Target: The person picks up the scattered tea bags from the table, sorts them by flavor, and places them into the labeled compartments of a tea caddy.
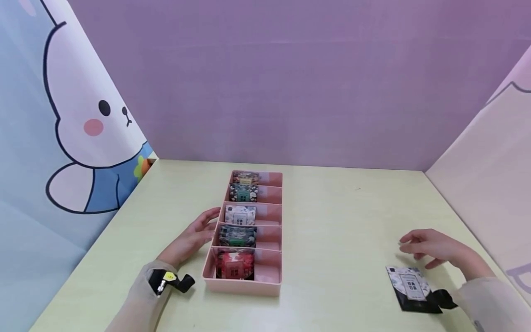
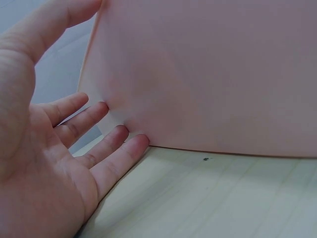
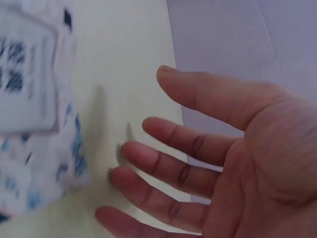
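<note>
My left hand (image 1: 191, 237) rests against the left side of a pink compartment box (image 1: 268, 289); in the left wrist view its fingertips touch the pink wall (image 2: 213, 79). The box holds packets in a column of compartments: a red packet (image 1: 235, 265) nearest, then a dark green one (image 1: 238, 236), a white one (image 1: 240, 215), a teal floral one (image 1: 243, 192) and an orange-brown one (image 1: 245, 178). At the right, my right hand (image 1: 435, 249) hovers just beyond a white-and-black floral packet (image 1: 410, 286) lying on the table. Its fingers are loosely spread and hold nothing.
The pale wooden table (image 1: 340, 240) runs back to a purple backdrop (image 1: 290, 92). A cloth with a cartoon rabbit (image 1: 87, 106) hangs at the left, and a pale pink panel (image 1: 493, 184) stands at the right. A small camera (image 1: 182, 282) sits on the left wrist.
</note>
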`<control>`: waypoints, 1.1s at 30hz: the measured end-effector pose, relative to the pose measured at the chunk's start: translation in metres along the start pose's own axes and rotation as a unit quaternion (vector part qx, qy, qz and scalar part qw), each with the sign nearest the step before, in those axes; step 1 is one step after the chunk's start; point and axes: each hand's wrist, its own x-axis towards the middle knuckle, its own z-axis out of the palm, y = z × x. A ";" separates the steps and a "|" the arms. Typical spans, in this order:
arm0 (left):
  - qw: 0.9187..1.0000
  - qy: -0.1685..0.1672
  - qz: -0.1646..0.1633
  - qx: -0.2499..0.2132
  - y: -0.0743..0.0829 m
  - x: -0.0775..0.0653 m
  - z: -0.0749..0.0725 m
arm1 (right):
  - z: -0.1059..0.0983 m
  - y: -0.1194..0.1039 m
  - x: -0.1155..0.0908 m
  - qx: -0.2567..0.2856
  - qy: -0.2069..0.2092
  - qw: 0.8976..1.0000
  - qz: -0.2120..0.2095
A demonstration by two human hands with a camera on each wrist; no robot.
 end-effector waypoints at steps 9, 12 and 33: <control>1.000 0.002 -0.011 0.005 0.002 0.001 0.001 | 0.007 0.019 -0.013 0.004 0.013 0.999 0.041; 1.000 0.002 -0.007 0.004 0.003 0.001 0.002 | 0.011 0.021 -0.015 0.004 0.017 0.999 0.037; 1.000 -0.004 0.004 0.005 0.000 0.000 0.000 | 0.035 0.019 -0.014 -0.048 0.049 0.998 0.014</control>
